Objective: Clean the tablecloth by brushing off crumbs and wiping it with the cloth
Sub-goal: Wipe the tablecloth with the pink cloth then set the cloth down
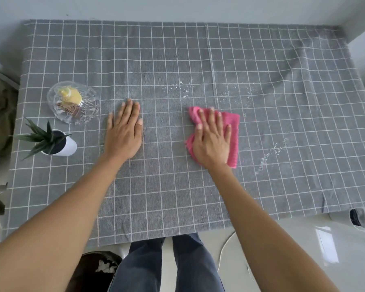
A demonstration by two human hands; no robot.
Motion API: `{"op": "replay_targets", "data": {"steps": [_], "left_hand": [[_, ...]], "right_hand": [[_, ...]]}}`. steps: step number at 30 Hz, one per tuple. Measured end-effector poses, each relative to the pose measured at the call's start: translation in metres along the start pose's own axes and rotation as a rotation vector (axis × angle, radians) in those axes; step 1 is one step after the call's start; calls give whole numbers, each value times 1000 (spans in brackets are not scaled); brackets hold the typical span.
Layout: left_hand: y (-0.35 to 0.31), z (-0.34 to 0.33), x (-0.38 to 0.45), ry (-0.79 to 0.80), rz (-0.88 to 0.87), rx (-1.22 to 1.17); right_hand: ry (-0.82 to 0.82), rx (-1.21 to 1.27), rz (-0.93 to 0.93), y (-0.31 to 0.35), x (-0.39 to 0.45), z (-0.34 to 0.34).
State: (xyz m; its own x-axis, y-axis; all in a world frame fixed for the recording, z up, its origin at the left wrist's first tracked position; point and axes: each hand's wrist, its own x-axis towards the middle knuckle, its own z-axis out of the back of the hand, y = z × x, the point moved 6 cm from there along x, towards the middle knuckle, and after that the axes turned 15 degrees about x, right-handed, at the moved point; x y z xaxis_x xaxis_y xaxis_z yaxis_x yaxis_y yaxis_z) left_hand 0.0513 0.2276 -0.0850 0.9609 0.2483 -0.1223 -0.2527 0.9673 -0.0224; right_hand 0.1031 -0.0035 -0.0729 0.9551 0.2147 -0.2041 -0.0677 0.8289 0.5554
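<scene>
**Wiping step in hand: cloth pressed flat, crumbs ahead and to the right**

Nearest, below the table edge: dark bin (97, 268) on the floor, holding white scraps; likely drop point for swept crumbs.

On the grey checked tablecloth (167, 197), near half: no crumbs visible.

Mid-table: left hand (124, 131) laid open and flat, fingers together, holding nothing, apparently bracing the fabric. Right hand (212, 138) spread flat on the pink cloth (233, 127), pressing it down rather than gripping.

Left of the left hand: potted plant (57, 142) and glass dish (73, 102), well apart from the work zone.

Beyond the pink cloth: white crumbs (177, 88) scattered just ahead; further patches to the right (276, 150).

Judged stage: wiping under way, not complete.

Next move calls for: steady downward pressure, stroke through the far patch, then gather toward one edge without spreading residue; fabric kept taut to avoid bunching near the right-hand wrinkles.
</scene>
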Motion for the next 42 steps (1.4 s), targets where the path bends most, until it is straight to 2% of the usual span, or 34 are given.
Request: {"op": "replay_targets", "data": {"steps": [4,8,15,21,28,33,35,39,42], "left_hand": [[-3,3,24,23,-12,-5],[-4,5,28,-15,-17,7],[-2,6,26,-23,-14,12],[-1,2,26,-67,-10,17],[-2,2,27,-68,8,24],[-2,2,27,-70,-2,18],[0,1,26,-65,-4,22],[0,1,29,-60,-11,13],[1,1,34,-44,19,-13]], "right_hand": [[108,10,199,46,-11,-33],[108,-27,258,28,-2,-20],[-38,-24,12,-48,22,38],[-93,18,-117,-36,18,26],[75,11,120,26,-12,-18],[112,-62,256,14,-6,-9],[52,-67,175,-3,6,3],[-129,28,-151,-31,25,22],[-196,93,-228,-23,27,19]]}}
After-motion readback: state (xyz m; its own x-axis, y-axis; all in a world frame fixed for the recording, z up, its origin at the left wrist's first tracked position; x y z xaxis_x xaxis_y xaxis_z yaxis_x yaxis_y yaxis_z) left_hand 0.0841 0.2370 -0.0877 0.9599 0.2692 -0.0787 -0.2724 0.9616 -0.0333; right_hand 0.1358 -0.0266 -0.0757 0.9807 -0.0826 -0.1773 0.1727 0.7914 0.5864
